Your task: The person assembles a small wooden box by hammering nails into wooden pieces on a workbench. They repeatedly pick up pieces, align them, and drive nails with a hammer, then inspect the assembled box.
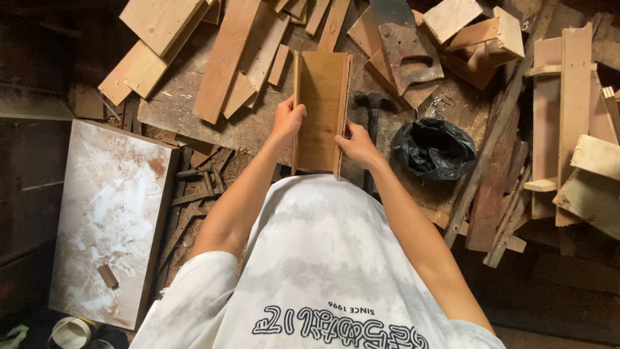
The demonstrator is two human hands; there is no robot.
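Far left: a paint-smeared white board lies flat on the floor, with a small wooden block resting near its lower end. A white cup stands just below the board's bottom corner.

Upper left of the bench: loose planks lie overlapped in a heap across the worn surface.

Centre: a three-sided wooden channel, a flat base with two raised side strips, is held upright over the bench's near edge. The left hand is closed around its left side strip, thumb on the inner face. The right hand is closed on the right side strip lower down, fingers wrapped behind the edge. Both hands grip firmly; neither is spread open.

Just right of the channel: a hammer lies on the bench, its handle partly hidden behind the right hand. Above it, a handsaw rests on offcuts.

Right: a crumpled black plastic bag sits near the bench's right edge. Beyond it, stacked timber scraps lean at mixed angles
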